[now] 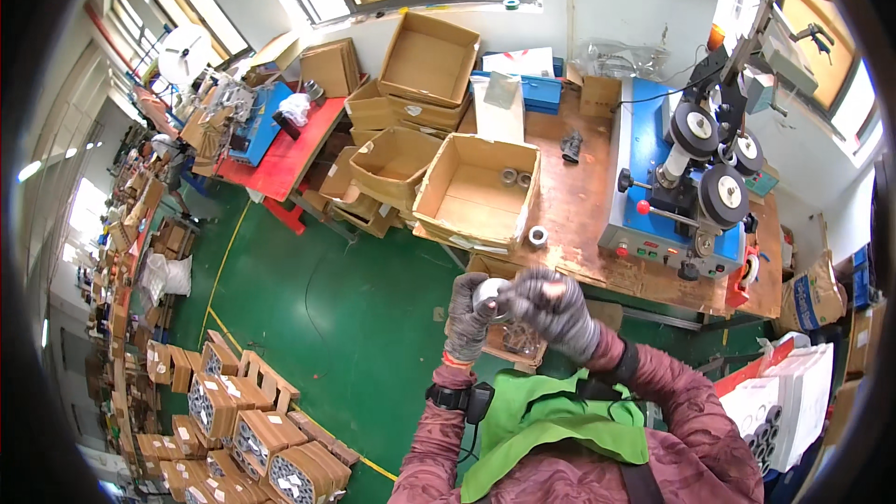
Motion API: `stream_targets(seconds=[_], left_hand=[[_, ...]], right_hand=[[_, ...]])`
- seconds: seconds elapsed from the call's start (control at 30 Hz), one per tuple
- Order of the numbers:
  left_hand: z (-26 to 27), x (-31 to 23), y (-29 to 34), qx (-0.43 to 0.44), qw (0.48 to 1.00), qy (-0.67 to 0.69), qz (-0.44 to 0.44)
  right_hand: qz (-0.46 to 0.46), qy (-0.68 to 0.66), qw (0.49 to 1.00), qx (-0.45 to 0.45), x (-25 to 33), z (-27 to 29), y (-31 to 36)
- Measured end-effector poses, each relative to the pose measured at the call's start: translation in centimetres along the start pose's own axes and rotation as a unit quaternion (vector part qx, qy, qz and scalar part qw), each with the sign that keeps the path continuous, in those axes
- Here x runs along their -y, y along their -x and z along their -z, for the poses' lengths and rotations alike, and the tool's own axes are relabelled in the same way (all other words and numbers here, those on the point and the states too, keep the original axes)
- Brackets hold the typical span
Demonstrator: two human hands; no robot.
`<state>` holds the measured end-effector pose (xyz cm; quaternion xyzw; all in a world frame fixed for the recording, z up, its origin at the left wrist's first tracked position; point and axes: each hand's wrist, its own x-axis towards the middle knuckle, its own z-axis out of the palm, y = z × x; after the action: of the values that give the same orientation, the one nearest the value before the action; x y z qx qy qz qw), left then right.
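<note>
My left hand (pixel 469 319), in a grey work glove, is closed round a short silvery-white metal ring (pixel 489 294), held up in front of my body. Close beside it on the right is my right hand (pixel 558 315), gloved too, its fingers curled in towards the ring and slightly blurred. Whether those fingers grip anything is hidden. Just beyond my hands, a white ring (pixel 538 236) lies at the near edge of the wooden workbench (pixel 579 196). An open cardboard box (pixel 471 191) beside it holds a few grey rings (pixel 510 175).
A blue machine (pixel 635 159) with black wheels (pixel 722 194) and a red-knobbed lever stands on the bench's right. More cardboard boxes (pixel 429 56) are stacked at the back. Below my hands is another box (pixel 509 343). Packed cartons (pixel 257 439) stand on the green floor at left.
</note>
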<state>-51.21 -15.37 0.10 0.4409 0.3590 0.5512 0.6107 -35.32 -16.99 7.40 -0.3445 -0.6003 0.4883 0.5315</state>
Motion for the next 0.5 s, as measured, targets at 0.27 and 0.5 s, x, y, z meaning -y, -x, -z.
stream_targets(seconds=[0.27,0.5], left_hand=[[1.8,-2.1,-0.4,0.092,0.994,-0.052,-0.024],[2.9,-0.1,-0.3,-0.034,0.998,-0.038,-0.027]], right_hand=[[-0.333,-0.165,0.928,0.016,-1.7,0.5,-3.0],[-0.318,-0.380,0.864,-0.089,-6.6,-0.6,-2.8]])
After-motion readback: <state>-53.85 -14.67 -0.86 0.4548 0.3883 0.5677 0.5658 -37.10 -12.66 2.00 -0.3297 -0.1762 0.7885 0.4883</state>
